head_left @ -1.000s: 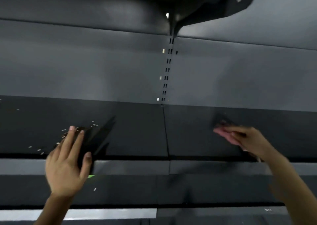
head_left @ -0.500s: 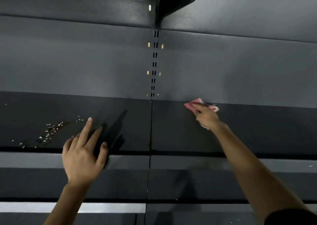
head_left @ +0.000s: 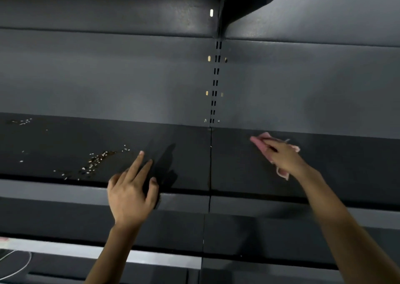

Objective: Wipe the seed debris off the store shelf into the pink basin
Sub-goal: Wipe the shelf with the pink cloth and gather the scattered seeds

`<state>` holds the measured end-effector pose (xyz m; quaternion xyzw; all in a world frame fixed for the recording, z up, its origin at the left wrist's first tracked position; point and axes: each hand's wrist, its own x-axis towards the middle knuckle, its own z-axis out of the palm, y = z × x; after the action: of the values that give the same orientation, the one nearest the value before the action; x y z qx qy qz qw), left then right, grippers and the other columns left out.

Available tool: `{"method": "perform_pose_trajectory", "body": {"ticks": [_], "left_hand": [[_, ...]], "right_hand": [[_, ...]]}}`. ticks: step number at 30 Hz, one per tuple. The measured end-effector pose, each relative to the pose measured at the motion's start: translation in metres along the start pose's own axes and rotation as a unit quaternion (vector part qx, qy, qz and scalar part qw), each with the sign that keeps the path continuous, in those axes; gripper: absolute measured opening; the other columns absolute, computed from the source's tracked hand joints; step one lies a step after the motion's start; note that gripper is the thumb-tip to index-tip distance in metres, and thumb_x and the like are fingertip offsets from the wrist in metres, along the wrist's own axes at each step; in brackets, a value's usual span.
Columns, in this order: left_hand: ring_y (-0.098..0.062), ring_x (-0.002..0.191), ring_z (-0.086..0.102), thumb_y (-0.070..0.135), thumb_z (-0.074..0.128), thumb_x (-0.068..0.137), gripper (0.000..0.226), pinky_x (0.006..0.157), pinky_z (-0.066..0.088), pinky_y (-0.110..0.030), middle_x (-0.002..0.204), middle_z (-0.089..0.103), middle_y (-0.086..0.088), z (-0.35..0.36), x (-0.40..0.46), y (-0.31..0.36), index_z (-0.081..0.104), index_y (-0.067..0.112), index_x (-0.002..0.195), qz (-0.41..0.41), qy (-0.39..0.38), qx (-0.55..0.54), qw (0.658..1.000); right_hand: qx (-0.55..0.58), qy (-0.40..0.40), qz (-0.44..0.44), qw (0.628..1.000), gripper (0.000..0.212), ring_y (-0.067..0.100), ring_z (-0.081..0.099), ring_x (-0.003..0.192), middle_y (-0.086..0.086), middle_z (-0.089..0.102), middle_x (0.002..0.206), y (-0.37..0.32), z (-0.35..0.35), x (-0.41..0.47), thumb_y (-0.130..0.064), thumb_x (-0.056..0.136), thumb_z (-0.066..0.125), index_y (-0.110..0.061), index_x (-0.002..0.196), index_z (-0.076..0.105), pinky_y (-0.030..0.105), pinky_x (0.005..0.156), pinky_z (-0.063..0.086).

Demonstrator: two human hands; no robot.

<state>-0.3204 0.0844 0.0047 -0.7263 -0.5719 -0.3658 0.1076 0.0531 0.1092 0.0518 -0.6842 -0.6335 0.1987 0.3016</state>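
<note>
Pressing a pink cloth (head_left: 263,142) against the dark store shelf (head_left: 184,153), the right hand (head_left: 285,157) lies on the right-hand shelf panel, near the back edge where the shelf meets the grey back wall (head_left: 108,78). Its fingers are laid over the cloth and pin it down; one corner of the cloth pokes out ahead of the fingertips and another hangs out below the heel of the hand. The left hand (head_left: 129,195) sits at the front lip of the left-hand panel, fingers spread wide and flat, index and middle stretched forward onto the shelf, thumb out to the side. Whether it holds a dark thing under the palm cannot be told.

Seed debris (head_left: 95,161) lies on the left panel, just left of the left hand's fingertips: a loose streak of pale and brown grains running slantwise toward the front edge. A smaller scatter (head_left: 22,121) sits far left by the back wall, with a few stray grains between. The right panel around the cloth looks free of grains. A seam (head_left: 211,164) divides the two panels, and a slotted upright (head_left: 215,82) rises from it up the wall.

No basin shows in this view; only a pink sliver (head_left: 3,239) at the lower left edge, too little to identify.
</note>
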Motion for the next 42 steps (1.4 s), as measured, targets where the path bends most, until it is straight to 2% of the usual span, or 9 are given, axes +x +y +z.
{"method": "perform_pose_trajectory", "body": {"ticks": [5, 9, 13, 17, 25, 27, 32, 37, 42], "left_hand": [[-0.022, 0.086, 0.068, 0.034, 0.040, 0.087, 0.045, 0.080, 0.039, -0.036, 0.136, 0.056, -0.002, -0.001, 0.000, -0.003, 0.069, 0.013, 0.114, 0.004, -0.025, -0.007, 1.000], [-0.022, 0.095, 0.067, 0.034, 0.040, 0.088, 0.045, 0.082, 0.037, -0.035, 0.137, 0.056, -0.002, -0.002, -0.001, -0.007, 0.068, 0.014, 0.117, 0.008, -0.053, -0.006, 0.999], [-0.022, 0.108, 0.063, 0.035, 0.039, 0.091, 0.045, 0.086, 0.035, -0.034, 0.136, 0.056, -0.002, -0.007, -0.002, -0.012, 0.064, 0.016, 0.122, 0.032, -0.102, -0.005, 0.994], [-0.020, 0.120, 0.055, 0.036, 0.036, 0.095, 0.047, 0.095, 0.035, -0.032, 0.139, 0.053, -0.001, -0.019, -0.005, -0.024, 0.056, 0.014, 0.132, 0.064, -0.156, -0.051, 0.984], [-0.024, 0.127, 0.048, 0.037, 0.037, 0.092, 0.049, 0.113, 0.021, -0.049, 0.142, 0.050, -0.005, -0.049, -0.002, -0.129, 0.053, 0.013, 0.131, 0.066, -0.104, -0.025, 0.992], [-0.026, 0.130, 0.045, 0.041, 0.035, 0.091, 0.053, 0.112, 0.019, -0.055, 0.143, 0.049, -0.007, -0.052, 0.014, -0.162, 0.055, 0.011, 0.130, 0.036, -0.096, 0.004, 0.995], [-0.030, 0.130, 0.046, 0.043, 0.034, 0.088, 0.059, 0.113, 0.018, -0.052, 0.144, 0.048, -0.009, -0.050, 0.028, -0.190, 0.054, 0.008, 0.132, 0.038, -0.082, 0.018, 0.996], [-0.028, 0.130, 0.047, 0.041, 0.035, 0.088, 0.061, 0.112, 0.021, -0.050, 0.145, 0.046, -0.009, -0.051, 0.026, -0.192, 0.047, 0.007, 0.137, 0.044, -0.067, -0.005, 0.997], [-0.028, 0.131, 0.047, 0.039, 0.032, 0.091, 0.059, 0.112, 0.021, -0.047, 0.144, 0.047, -0.009, -0.053, 0.026, -0.192, 0.045, 0.007, 0.139, 0.037, -0.081, -0.022, 0.996]], "right_hand": [[-0.162, -0.037, 0.043, 0.985, 0.055, 0.029, 0.020, 0.140, 0.005, 0.028, 0.150, -0.006, 0.031, 0.029, -0.036, 0.090, 0.050, -0.028, 0.141, 0.031, 0.042, 0.118, 0.015], [-0.030, -0.071, -0.033, 0.996, 0.023, 0.014, 0.047, 0.117, -0.011, 0.054, 0.123, -0.078, 0.084, 0.035, -0.031, 0.096, 0.042, -0.042, 0.114, 0.052, 0.035, 0.102, 0.034], [0.003, -0.134, -0.126, 0.983, 0.035, 0.007, 0.046, 0.113, -0.012, 0.052, 0.126, -0.150, 0.144, 0.023, -0.016, 0.097, 0.040, -0.037, 0.118, 0.058, 0.027, 0.103, 0.032], [0.031, -0.191, -0.148, 0.970, 0.043, 0.021, 0.054, 0.115, 0.005, 0.053, 0.132, -0.194, 0.187, 0.011, -0.008, 0.092, 0.042, -0.037, 0.122, 0.053, 0.042, 0.104, 0.042], [-0.001, -0.071, -0.071, 0.995, 0.040, 0.011, 0.046, 0.124, -0.010, 0.051, 0.133, -0.188, 0.137, -0.018, -0.010, 0.096, 0.042, -0.024, 0.133, 0.048, 0.020, 0.101, 0.031], [-0.063, -0.036, -0.029, 0.997, 0.041, 0.008, 0.041, 0.128, -0.017, 0.047, 0.134, -0.178, 0.134, -0.027, -0.008, 0.096, 0.041, -0.029, 0.130, 0.050, 0.022, 0.108, 0.022], [-0.152, 0.032, 0.032, 0.987, 0.059, 0.027, 0.027, 0.138, 0.006, 0.036, 0.147, -0.187, 0.171, -0.045, 0.003, 0.085, 0.041, -0.022, 0.139, 0.039, 0.039, 0.115, 0.025], [-0.132, 0.050, -0.029, 0.989, 0.053, 0.027, 0.031, 0.137, 0.008, 0.040, 0.145, -0.249, 0.231, -0.045, 0.002, 0.084, 0.040, -0.015, 0.135, 0.045, 0.036, 0.112, 0.029], [0.015, -0.079, -0.086, 0.993, 0.039, 0.014, 0.038, 0.133, -0.003, 0.045, 0.144, -0.301, 0.273, -0.025, -0.011, 0.094, 0.046, -0.024, 0.131, 0.051, 0.028, 0.112, 0.031]]}}
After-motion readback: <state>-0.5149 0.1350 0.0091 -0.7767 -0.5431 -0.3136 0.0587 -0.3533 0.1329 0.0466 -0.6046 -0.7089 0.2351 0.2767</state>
